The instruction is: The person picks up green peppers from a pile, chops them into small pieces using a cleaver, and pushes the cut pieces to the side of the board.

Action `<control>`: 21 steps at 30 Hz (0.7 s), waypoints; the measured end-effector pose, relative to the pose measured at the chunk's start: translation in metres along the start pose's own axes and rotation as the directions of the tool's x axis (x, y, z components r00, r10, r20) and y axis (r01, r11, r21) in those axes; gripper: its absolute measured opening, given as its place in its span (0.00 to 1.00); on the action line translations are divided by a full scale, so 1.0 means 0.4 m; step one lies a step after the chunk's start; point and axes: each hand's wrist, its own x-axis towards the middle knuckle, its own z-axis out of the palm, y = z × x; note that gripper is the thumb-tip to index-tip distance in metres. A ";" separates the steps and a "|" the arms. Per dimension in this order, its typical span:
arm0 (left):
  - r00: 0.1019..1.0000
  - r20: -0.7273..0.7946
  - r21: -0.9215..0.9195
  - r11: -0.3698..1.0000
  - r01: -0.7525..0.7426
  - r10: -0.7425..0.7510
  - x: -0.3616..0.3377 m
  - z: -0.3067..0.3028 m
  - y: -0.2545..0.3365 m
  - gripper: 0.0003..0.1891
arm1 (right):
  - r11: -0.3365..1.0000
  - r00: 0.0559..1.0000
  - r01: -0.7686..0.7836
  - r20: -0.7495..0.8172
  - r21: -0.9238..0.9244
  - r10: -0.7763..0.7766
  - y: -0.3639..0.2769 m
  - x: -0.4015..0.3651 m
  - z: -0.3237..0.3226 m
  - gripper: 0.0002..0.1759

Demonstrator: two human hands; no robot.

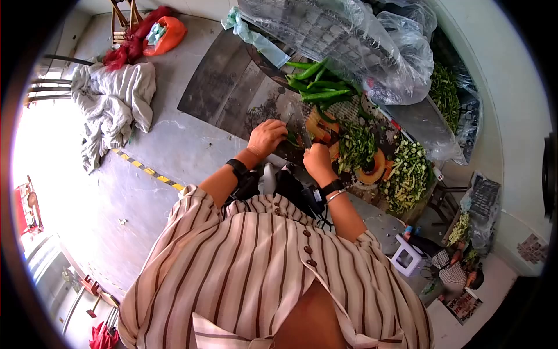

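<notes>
My left hand (267, 137) is closed on a green chili pepper (292, 138), whose end shows past the fingertips. Just to its right, my right hand (317, 163) is curled in a fist around the handle of a knife (304, 128); its thin blade stands beside the pepper, and the handle is mostly hidden. Several whole green chili peppers (318, 87) are heaped beyond both hands. Sliced green pepper (356, 146) lies right of the knife, on a dark, worn surface with orange patches. Farther right is a larger pile of paler chopped pieces (407, 174).
The dark wooden table (212, 81) carries a plastic-covered crate (337, 35) at its far side. Another crate holds green produce (444, 96). At lower right, a person (450, 270) sits near a white stool (405, 256). Cloth (119, 96) drapes at left.
</notes>
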 end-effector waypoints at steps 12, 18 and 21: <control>1.000 -0.008 -0.006 1.000 0.003 -0.003 -0.004 -0.011 -0.005 0.08 | 0.990 0.991 -0.041 0.133 0.134 0.023 0.003 0.016 0.033 0.07; 0.999 -0.034 -0.035 0.999 0.017 -0.018 -0.014 -0.011 -0.012 0.07 | 0.996 0.996 0.088 0.019 -0.030 -0.087 -0.025 0.057 0.077 0.07; 0.999 -0.040 -0.066 0.998 0.001 -0.004 0.004 -0.011 -0.014 0.07 | 0.992 0.987 0.124 -0.107 0.028 -0.120 -0.022 0.074 0.060 0.09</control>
